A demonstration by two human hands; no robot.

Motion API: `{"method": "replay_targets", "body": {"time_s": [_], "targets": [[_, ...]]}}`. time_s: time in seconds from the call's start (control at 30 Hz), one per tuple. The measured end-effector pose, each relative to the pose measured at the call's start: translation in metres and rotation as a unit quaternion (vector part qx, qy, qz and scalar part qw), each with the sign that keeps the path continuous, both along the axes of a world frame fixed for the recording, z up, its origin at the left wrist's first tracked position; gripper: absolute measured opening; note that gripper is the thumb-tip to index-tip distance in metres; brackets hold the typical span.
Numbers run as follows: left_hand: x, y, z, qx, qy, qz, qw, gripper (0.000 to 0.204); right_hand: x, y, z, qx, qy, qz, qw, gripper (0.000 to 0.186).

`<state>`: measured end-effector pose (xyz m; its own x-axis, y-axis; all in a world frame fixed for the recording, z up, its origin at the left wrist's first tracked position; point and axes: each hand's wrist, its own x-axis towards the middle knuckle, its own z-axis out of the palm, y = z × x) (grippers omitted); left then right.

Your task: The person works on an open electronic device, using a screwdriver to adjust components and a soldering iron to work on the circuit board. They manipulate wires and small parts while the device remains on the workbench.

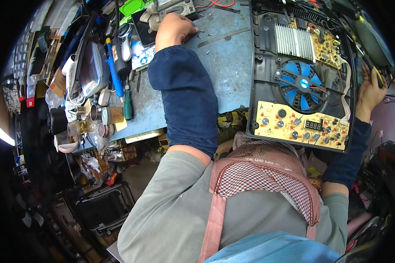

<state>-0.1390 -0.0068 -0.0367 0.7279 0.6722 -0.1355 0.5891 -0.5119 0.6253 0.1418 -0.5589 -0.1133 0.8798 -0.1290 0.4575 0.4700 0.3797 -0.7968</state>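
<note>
My left hand [174,30] rests on the blue workbench [232,65] at the far side, fingers curled in, beside a multimeter [180,8] and a dark phone-like slab [144,27]. What its fingers hold, if anything, is hidden. An opened induction cooker base [256,83] lies at the right, tilted over the bench's near edge. It bears a blue-bladed fan [289,74], a finned heat sink [289,41] and a yellow control board [272,115]. Beyond its right side, my right hand [369,92] is closed on a yellow-and-black handled tool [378,77].
A metal strip [224,37] and several small screws lie on the bench. At the left crowd a green-handled screwdriver [127,103], a blue soldering-iron-like stick [114,68], a clear plastic box [94,70] and small tins [114,115]. A black case [103,206] stands below.
</note>
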Motion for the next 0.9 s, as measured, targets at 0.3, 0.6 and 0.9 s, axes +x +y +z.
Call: {"method": "replay_targets", "body": {"time_s": [0.3,0.6,0.9], "targets": [[0.006,-0.004,0.000,0.011,0.033,-0.034,0.999,0.025,-0.003,0.001,0.003,-0.013,0.008,0.007,1.000,0.011],[0.006,-0.032,0.008,-0.039,0.030,-0.061,0.997,0.021,-0.002,0.003,0.003,-0.021,0.006,0.002,1.000,0.010],[0.011,-0.047,0.019,-0.135,0.069,-0.122,0.981,0.016,-0.009,0.000,0.007,-0.024,0.014,-0.007,1.000,0.017]]}}
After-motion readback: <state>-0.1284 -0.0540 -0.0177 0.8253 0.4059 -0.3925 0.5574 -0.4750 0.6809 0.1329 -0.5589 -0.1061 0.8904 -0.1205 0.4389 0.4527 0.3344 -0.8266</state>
